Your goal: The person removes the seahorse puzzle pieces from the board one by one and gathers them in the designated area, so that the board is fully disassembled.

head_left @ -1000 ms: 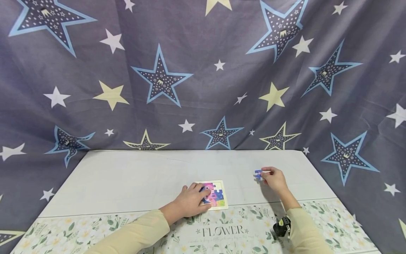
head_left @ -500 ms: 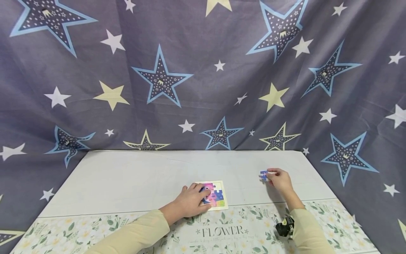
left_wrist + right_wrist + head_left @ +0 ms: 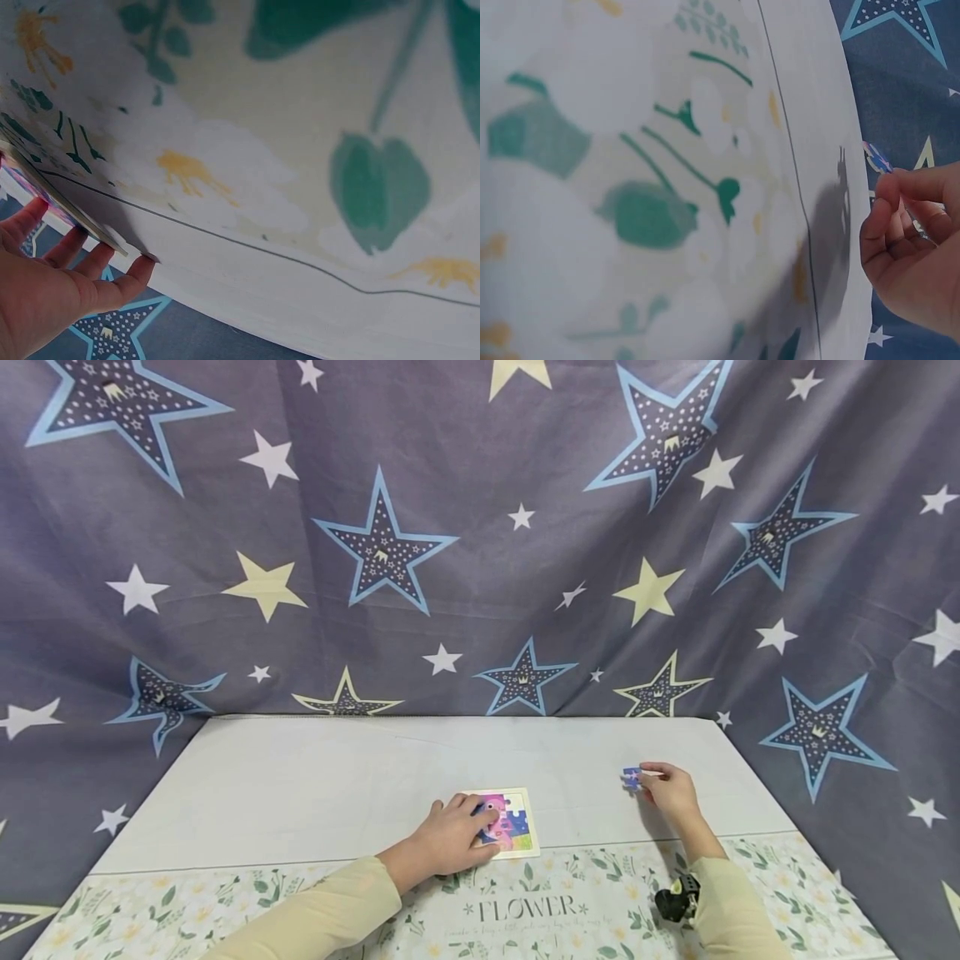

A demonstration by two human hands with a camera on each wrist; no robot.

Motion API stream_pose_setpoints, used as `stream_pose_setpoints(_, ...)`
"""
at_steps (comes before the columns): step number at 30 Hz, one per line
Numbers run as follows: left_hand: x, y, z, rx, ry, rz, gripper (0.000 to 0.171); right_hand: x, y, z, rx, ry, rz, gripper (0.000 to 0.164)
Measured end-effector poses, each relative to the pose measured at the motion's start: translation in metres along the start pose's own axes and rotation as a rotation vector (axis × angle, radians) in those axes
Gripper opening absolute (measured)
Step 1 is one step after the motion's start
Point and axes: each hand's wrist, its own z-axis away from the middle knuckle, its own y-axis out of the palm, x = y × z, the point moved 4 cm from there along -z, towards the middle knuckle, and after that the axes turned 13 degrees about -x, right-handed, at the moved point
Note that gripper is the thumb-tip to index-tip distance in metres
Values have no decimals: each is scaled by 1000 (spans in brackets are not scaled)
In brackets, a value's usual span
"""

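Puzzle piece (image 3: 632,777) — in right hand (image 3: 674,792) — at fingertips (image 3: 887,187)

The jigsaw puzzle (image 3: 516,821) lies on the table (image 3: 315,785), partly under the left hand (image 3: 448,837); to its right, a jigsaw piece (image 3: 632,777) in the right hand (image 3: 672,793), seemingly above the table; behind it, a curtain (image 3: 457,510)

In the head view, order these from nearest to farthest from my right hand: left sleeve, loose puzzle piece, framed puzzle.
1. Loose puzzle piece, pinched in your right hand.
2. Framed puzzle, leftward, partly under your left hand.
3. Left sleeve, farthest left.
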Motion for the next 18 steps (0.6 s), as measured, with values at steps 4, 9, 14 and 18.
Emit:
stream_pose_setpoints(4, 0, 0, 0, -7, 6, 3, 59, 0, -3, 0, 2, 6, -15, 33)
stream_pose_setpoints(9, 0, -1, 0, -11, 14, 3, 59, 0, -5, 0, 1, 3, -23, 34)
stream_pose_setpoints(14, 0, 0, 0, -14, 17, -3, 60, -1, -7, 0, 4, 8, -39, 34)
stream_pose_setpoints(18, 0, 0, 1, -10, 20, -5, 60, -5, -7, -1, 13, 20, -32, 35)
